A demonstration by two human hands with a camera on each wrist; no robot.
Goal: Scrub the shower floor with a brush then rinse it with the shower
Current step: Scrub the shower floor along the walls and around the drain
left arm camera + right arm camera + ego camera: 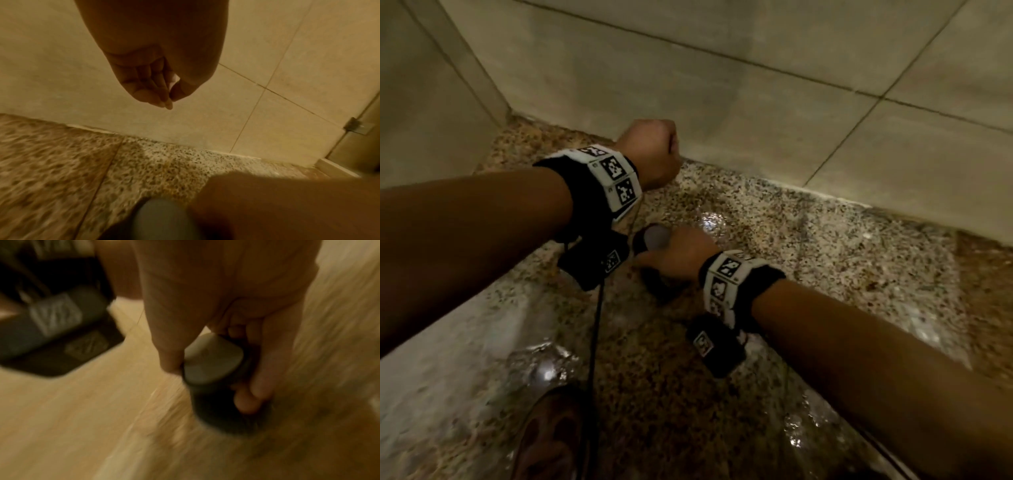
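The speckled granite shower floor (825, 246) is wet, with shiny patches. My right hand (671, 255) grips a round dark scrub brush (655, 236) with a grey top and presses it down on the floor near the wall. In the right wrist view the thumb and fingers of that right hand (213, 381) wrap round the brush (211, 358), whose dark bristles meet the floor. My left hand (654, 150) hovers above the floor by the wall, curled into a fist and holding nothing; the left wrist view shows its left-hand fingers (156, 84) folded in, with the brush (162, 217) below.
Beige tiled walls (722, 102) meet the floor in a corner at the left. A bare foot (551, 435) stands at the bottom, with a black cable (594, 342) hanging above it. A glass door hinge (357, 127) shows at the right.
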